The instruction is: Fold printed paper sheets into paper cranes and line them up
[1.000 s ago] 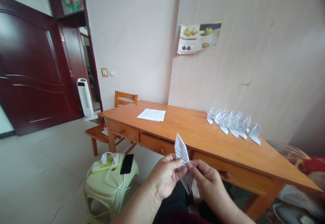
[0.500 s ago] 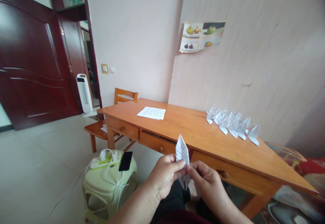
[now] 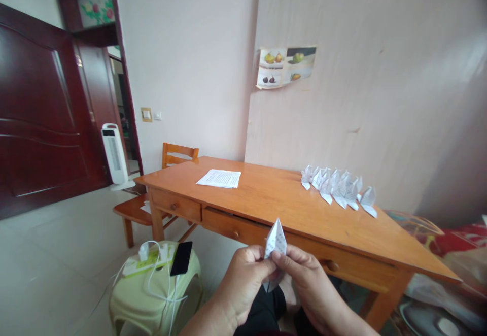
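Note:
Between my hands, over my lap and in front of the table edge, is a folded piece of printed paper (image 3: 276, 240) with its pointed tip upward. My left hand (image 3: 246, 276) pinches its left side, thumb toward the middle. From the right, my right hand (image 3: 304, 274) grips it too, thumb pressed on the front face. The paper's lower part is partly hidden behind the fingers. On the table's far right stand several folded paper pieces (image 3: 340, 189) in a cluster. A stack of printed sheets (image 3: 219, 178) lies toward the table's left.
The wooden table (image 3: 266, 194) with drawers spans the middle. At lower left, a plastic stool (image 3: 155, 295) carries a power strip (image 3: 148, 262), cables and a black phone (image 3: 181, 258). Behind are a wooden chair (image 3: 178, 150), a white tower heater or fan (image 3: 114, 153) and a dark red door (image 3: 38, 107).
My right hand has shifted up along the paper, its thumb now over the front. The paper's tip sits lower and the piece looks shorter. The whole view has tilted and shifted slightly.

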Action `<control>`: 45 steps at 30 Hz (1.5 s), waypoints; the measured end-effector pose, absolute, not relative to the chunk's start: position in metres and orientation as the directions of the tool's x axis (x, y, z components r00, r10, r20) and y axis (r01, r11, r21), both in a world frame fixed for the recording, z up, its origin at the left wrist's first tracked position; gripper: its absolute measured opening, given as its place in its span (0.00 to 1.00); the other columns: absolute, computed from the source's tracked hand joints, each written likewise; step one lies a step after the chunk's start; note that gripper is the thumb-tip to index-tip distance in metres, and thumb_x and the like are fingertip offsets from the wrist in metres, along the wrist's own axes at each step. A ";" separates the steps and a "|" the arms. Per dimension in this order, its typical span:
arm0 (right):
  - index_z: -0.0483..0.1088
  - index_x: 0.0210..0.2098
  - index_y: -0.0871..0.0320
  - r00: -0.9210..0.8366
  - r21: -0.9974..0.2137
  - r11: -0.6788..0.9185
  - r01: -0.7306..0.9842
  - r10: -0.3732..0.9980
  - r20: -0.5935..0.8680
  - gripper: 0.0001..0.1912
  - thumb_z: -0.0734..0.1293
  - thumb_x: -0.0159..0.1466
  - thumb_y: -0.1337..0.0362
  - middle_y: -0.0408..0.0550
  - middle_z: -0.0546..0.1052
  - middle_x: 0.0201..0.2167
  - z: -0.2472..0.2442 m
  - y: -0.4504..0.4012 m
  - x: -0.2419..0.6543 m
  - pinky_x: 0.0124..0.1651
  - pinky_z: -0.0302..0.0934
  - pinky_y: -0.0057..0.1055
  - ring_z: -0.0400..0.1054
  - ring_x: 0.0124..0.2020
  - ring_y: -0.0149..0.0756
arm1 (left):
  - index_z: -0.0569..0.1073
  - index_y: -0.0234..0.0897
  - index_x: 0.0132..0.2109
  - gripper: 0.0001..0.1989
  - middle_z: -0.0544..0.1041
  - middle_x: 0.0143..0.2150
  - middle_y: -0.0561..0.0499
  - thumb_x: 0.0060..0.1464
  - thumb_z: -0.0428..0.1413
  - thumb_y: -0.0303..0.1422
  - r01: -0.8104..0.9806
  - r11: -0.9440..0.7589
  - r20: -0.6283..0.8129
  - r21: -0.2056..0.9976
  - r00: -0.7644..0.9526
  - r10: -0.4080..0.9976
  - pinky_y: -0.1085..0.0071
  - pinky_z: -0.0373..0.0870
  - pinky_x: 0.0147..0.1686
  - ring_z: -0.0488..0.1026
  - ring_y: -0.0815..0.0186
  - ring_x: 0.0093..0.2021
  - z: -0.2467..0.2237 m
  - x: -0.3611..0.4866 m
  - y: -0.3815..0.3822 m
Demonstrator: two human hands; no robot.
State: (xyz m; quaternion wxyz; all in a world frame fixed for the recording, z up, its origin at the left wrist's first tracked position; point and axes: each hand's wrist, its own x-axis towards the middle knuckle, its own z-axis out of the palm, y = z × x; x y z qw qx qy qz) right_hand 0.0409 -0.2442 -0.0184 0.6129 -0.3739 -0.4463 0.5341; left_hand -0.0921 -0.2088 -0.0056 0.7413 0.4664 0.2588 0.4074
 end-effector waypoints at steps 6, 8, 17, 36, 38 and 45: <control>0.77 0.32 0.60 0.052 -0.885 0.112 -0.453 0.994 0.100 0.11 0.73 0.62 0.57 0.47 0.77 0.29 -0.014 -0.246 0.041 0.36 0.62 0.30 0.68 0.30 0.33 | 0.81 0.30 0.39 0.17 0.77 0.32 0.45 0.48 0.68 0.40 -0.340 0.210 0.003 0.917 0.532 0.847 0.65 0.68 0.43 0.72 0.63 0.35 -0.009 -0.092 -0.208; 0.77 0.33 0.60 0.068 -0.884 0.126 -0.450 0.992 0.107 0.11 0.72 0.62 0.57 0.47 0.76 0.29 -0.012 -0.246 0.043 0.36 0.62 0.31 0.67 0.30 0.34 | 0.81 0.30 0.38 0.17 0.76 0.32 0.46 0.48 0.69 0.40 -0.323 0.208 -0.004 0.923 0.532 0.847 0.65 0.68 0.42 0.72 0.63 0.35 -0.010 -0.092 -0.207; 0.80 0.36 0.57 0.200 -0.905 0.217 -0.366 0.968 0.151 0.13 0.74 0.58 0.55 0.49 0.79 0.33 0.013 -0.237 0.055 0.41 0.61 0.34 0.69 0.36 0.39 | 0.79 0.29 0.34 0.15 0.76 0.31 0.47 0.46 0.69 0.38 -0.267 0.193 -0.021 0.944 0.535 0.844 0.69 0.66 0.39 0.70 0.65 0.34 -0.012 -0.093 -0.209; 0.81 0.41 0.60 -0.012 -0.932 0.046 -0.359 0.998 0.054 0.14 0.77 0.57 0.61 0.48 0.80 0.31 -0.009 -0.239 0.049 0.38 0.62 0.30 0.69 0.31 0.32 | 0.81 0.29 0.42 0.17 0.78 0.33 0.44 0.51 0.66 0.40 -0.265 0.185 -0.002 0.947 0.567 0.824 0.65 0.68 0.43 0.72 0.63 0.35 -0.010 -0.092 -0.212; 0.80 0.42 0.59 0.016 -0.929 0.043 -0.368 0.999 0.040 0.16 0.77 0.57 0.60 0.47 0.79 0.30 -0.005 -0.239 0.049 0.36 0.61 0.29 0.68 0.29 0.31 | 0.81 0.29 0.40 0.15 0.76 0.32 0.45 0.52 0.65 0.39 -0.251 0.165 0.004 0.954 0.561 0.828 0.66 0.67 0.41 0.71 0.64 0.34 -0.014 -0.091 -0.210; 0.81 0.37 0.58 0.106 -0.924 0.071 -0.375 0.994 0.034 0.14 0.78 0.54 0.58 0.46 0.78 0.29 0.012 -0.239 0.051 0.35 0.59 0.30 0.67 0.29 0.33 | 0.78 0.30 0.32 0.12 0.73 0.29 0.49 0.51 0.64 0.38 -0.202 0.117 0.014 0.972 0.549 0.836 0.69 0.63 0.36 0.67 0.67 0.31 -0.024 -0.091 -0.206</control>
